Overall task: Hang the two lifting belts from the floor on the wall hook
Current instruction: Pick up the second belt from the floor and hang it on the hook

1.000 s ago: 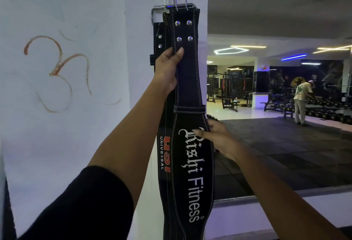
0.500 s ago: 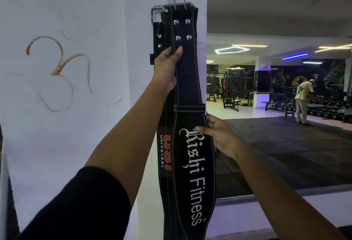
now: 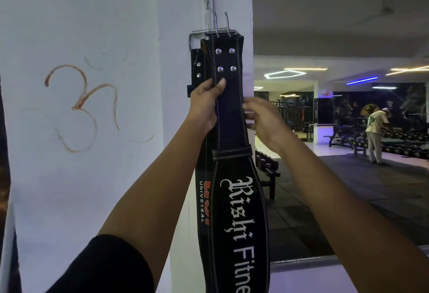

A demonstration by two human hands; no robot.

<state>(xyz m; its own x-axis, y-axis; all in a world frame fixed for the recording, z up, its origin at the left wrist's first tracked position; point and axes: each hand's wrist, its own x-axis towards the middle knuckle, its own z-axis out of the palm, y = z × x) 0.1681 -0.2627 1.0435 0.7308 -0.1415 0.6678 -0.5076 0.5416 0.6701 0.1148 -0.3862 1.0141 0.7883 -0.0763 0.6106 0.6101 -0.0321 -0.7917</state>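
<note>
Two black lifting belts hang upright against a white pillar. The front belt (image 3: pixel 232 111) carries white lettering and four rivets, and its two buckle prongs point up. Behind it on the left, the rear belt (image 3: pixel 203 202) shows red and white print. Their metal buckle (image 3: pixel 197 36) sits high on the pillar's corner; the wall hook itself is hidden behind it. My left hand (image 3: pixel 205 104) grips the front belt's strap just below the rivets. My right hand (image 3: pixel 260 118), fingers spread and blurred, is at the strap's right edge; contact is unclear.
The white pillar (image 3: pixel 181 130) fills the left, with an orange symbol (image 3: pixel 81 106) drawn on the wall. To the right a large mirror reflects a gym floor, a dumbbell rack (image 3: pixel 267 169), benches and a person (image 3: pixel 375 134) standing far off.
My right hand has left the wide lettered part of the front belt and risen to the narrow strap beside my left hand. The view has tilted up slightly, so both belts sit lower in frame.
</note>
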